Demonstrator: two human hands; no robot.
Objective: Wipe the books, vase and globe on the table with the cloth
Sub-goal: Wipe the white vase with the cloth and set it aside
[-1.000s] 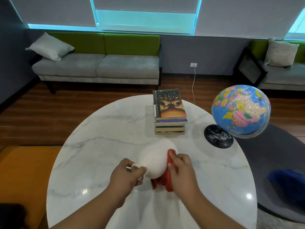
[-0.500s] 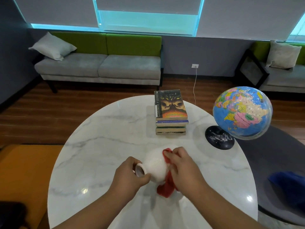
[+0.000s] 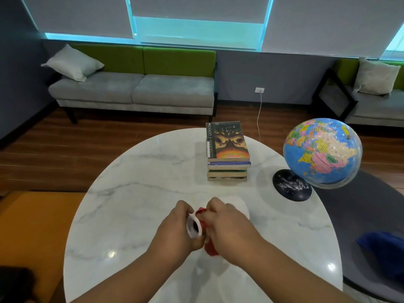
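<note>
A white vase [image 3: 241, 207] lies tipped on its side above the round marble table [image 3: 135, 193], its open mouth turned toward me. My left hand [image 3: 175, 228] grips the neck just behind the rim. My right hand [image 3: 227, 224] presses a red cloth [image 3: 211, 248] against the vase's neck and hides most of its body. A stack of books [image 3: 227, 154] stands at the table's far side. A blue globe [image 3: 321, 153] on a black base [image 3: 291, 184] stands at the right edge.
A grey and green sofa [image 3: 135, 90] with a pillow stands behind the table on the wooden floor. Another seat [image 3: 371, 101] is at the far right. A dark rug with a blue object [image 3: 384, 248] lies right of the table. An orange surface [image 3: 37, 226] is to the left.
The vase has turned so its mouth faces me. My right hand with the cloth has slid from the vase's body toward the neck, near my left hand.
</note>
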